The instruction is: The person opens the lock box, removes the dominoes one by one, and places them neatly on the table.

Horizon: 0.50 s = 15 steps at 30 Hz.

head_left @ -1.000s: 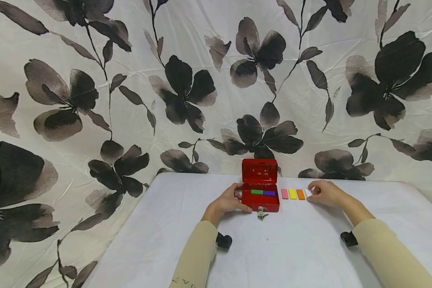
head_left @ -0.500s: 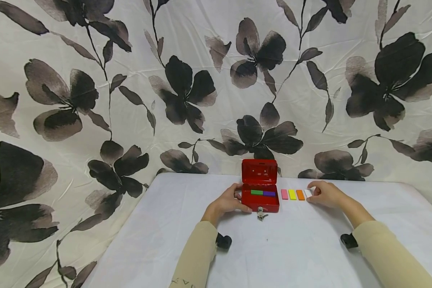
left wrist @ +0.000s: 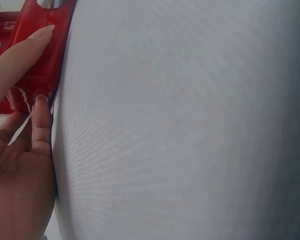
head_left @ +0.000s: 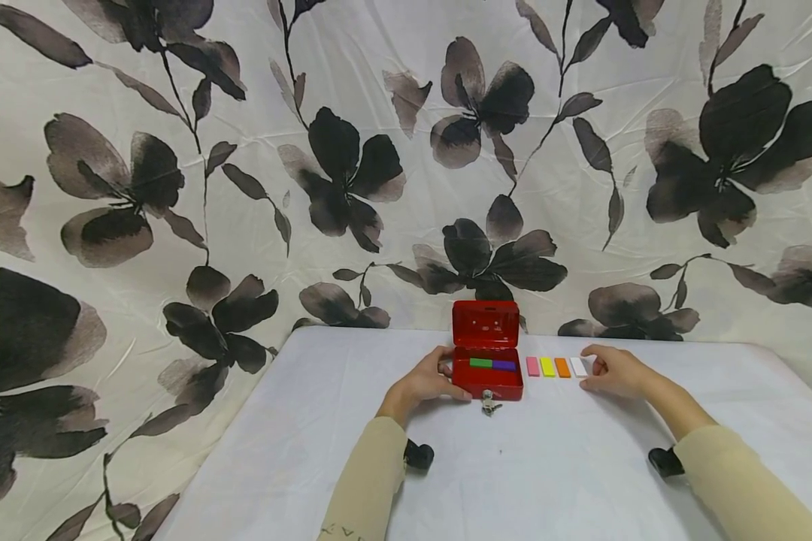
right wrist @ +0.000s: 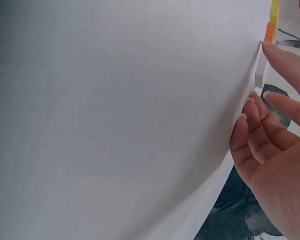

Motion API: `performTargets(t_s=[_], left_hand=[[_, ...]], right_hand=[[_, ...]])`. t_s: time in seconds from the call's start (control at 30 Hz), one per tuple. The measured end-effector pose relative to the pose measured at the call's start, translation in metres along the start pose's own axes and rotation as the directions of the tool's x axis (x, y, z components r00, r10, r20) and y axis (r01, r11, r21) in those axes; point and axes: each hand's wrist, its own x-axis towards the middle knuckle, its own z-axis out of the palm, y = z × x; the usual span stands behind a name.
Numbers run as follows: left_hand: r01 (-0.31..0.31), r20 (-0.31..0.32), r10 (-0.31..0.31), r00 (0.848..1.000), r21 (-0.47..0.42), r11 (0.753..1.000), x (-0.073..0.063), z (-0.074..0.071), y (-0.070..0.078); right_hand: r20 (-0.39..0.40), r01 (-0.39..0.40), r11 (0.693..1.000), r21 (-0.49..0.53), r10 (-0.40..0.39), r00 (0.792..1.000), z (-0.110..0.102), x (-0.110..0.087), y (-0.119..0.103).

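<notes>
A red cash box [head_left: 487,391] stands on the table with its lid up and keys [head_left: 490,408] hanging at its front lock. Inside it lie a green block [head_left: 480,363] and a purple block [head_left: 504,366], end to end. My left hand [head_left: 428,378] grips the box's left front corner, thumb on the front wall, fingers along the side. To the right of the box stand a pink block [head_left: 533,367], a yellow block [head_left: 547,367], an orange block [head_left: 562,367] and a white block [head_left: 578,367] in a row. My right hand [head_left: 616,371] is beside the white block, thumb and fingers spread apart.
A white cloth covers the table [head_left: 501,481]. Behind it hangs a floral curtain [head_left: 352,68], close to the table's back edge. Black straps with cameras sit at both wrists.
My right hand has let go of the white block and drawn slightly to the right, its fingers spreading. The block now stands in full view. My left hand keeps its hold on the box.
</notes>
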Motion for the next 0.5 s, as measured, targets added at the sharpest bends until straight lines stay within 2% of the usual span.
performTargets(t_s=[0.23,0.5], left_hand=[[0.003,0.001,-0.003,1.0,0.003,1.0,0.001,-0.001,-0.001],[0.003,0.012,-0.002,1.0,-0.021,1.0,0.003,-0.001,-0.001]], right_hand=[[-0.006,-0.004,1.0,-0.007,0.004,1.0,-0.002,-0.009,-0.002],[-0.036,0.075,0.996,-0.044,-0.076,0.996,-0.008,-0.017,-0.003]])
